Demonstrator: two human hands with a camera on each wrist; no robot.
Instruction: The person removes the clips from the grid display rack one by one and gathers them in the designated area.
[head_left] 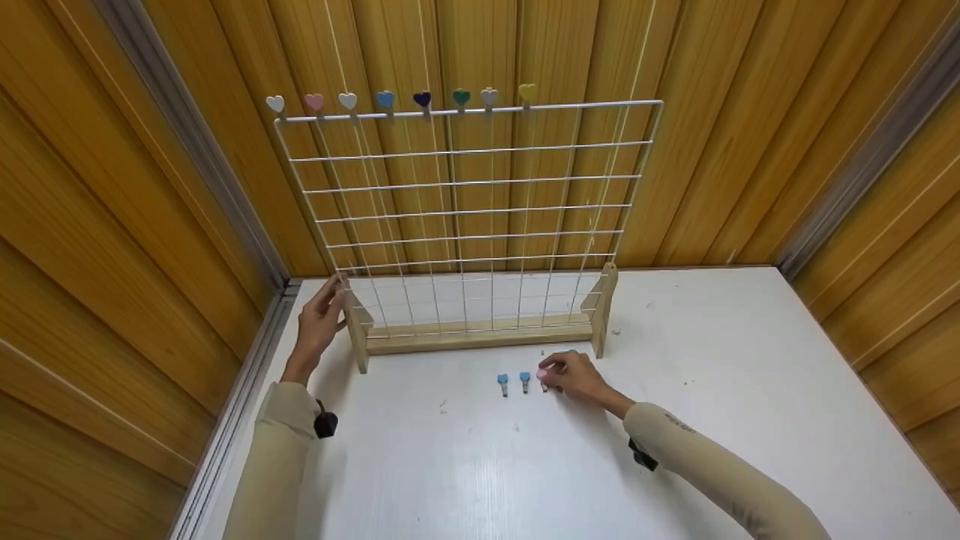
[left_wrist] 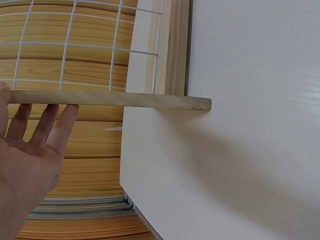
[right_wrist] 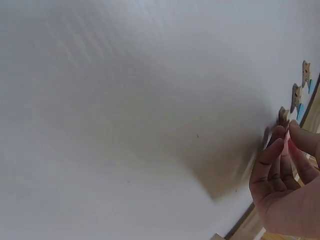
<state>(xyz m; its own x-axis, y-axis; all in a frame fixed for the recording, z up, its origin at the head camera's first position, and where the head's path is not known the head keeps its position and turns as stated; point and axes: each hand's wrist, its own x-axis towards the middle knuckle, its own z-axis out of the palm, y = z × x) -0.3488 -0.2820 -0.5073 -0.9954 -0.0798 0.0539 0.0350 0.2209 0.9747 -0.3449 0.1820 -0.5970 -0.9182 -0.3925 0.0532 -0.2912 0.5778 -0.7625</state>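
My left hand [head_left: 319, 322] is at the left end of a wooden stand [head_left: 480, 343], which carries an upright white wire grid [head_left: 600, 104]. In the left wrist view its fingers and thumb grip the stand's side panel [left_wrist: 150, 100] from opposite faces. My right hand [head_left: 579, 375] pinches a pink heart clothespin [head_left: 542, 373] at the tabletop in front of the stand; fingers partly cover it. Beside that hand, two blue heart clothespins [head_left: 503, 379] lie in a row. Several heart clothespins, among them a yellow one [head_left: 527, 91], are clipped along the grid's top bar.
The white table [head_left: 420, 465] meets a wood-patterned wall [head_left: 697, 187] behind the grid. Similar panels rise at left and right. A metal rail [head_left: 247, 390] runs along the table's left edge. Thin pale cords [head_left: 638, 60] hang behind the grid.
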